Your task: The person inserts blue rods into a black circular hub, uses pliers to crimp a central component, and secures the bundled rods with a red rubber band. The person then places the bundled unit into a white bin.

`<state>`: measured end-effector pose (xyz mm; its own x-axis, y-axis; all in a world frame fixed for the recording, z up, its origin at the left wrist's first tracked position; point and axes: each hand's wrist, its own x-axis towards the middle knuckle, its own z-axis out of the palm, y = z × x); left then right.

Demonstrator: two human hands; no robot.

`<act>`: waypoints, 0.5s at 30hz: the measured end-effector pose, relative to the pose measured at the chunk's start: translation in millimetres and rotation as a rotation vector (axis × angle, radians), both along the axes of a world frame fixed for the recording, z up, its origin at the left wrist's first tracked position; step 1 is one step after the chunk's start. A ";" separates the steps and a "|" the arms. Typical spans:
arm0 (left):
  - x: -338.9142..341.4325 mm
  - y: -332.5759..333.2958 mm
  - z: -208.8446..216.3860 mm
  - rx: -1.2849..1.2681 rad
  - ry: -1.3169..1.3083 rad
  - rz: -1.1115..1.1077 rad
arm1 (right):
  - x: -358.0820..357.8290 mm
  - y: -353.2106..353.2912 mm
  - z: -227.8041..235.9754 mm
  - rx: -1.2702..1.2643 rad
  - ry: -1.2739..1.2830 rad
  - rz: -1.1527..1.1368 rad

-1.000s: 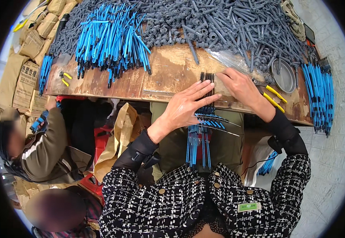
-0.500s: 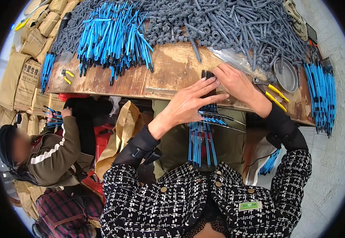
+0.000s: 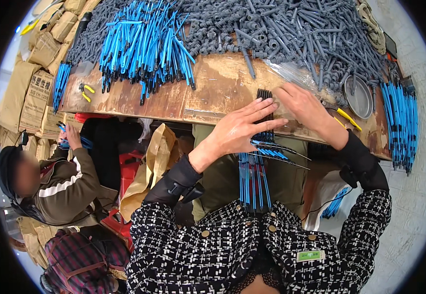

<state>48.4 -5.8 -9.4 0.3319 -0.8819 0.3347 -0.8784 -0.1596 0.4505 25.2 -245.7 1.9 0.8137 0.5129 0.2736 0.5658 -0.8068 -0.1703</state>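
At the front edge of the bench (image 3: 213,78), my left grip (image 3: 240,128) lies wide across blue-and-black rods (image 3: 267,137); whether my right grip (image 3: 305,109) holds any, I cannot tell.

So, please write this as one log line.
left hand: across stick bundle | right hand: beside black tips | table: blue sticks, grey parts

At the near edge of the table (image 3: 213,78), we lose the middle of the bundle of blue-and-black rods (image 3: 245,176) beneath the left hand (image 3: 245,125), and we cannot tell whether the right hand (image 3: 303,108) touches the black ends. Its wrist hides part of the yellow-handled pliers (image 3: 348,119) by the table's right edge. Above, the picture cuts off the grey parts heap (image 3: 291,29); beyond the near left corner, we find a co-worker's (image 3: 68,191) face blurred.
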 end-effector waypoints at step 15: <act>-0.1 1.7 -8.6 -0.107 -0.038 -0.048 | -78.0 70.3 -24.0 1.014 0.277 0.018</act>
<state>48.3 -4.1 -18.0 0.2758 -0.8551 0.4390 -0.9005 -0.0702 0.4291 -52.7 -175.3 -22.0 0.9080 0.1602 0.3872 0.4144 -0.2056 -0.8866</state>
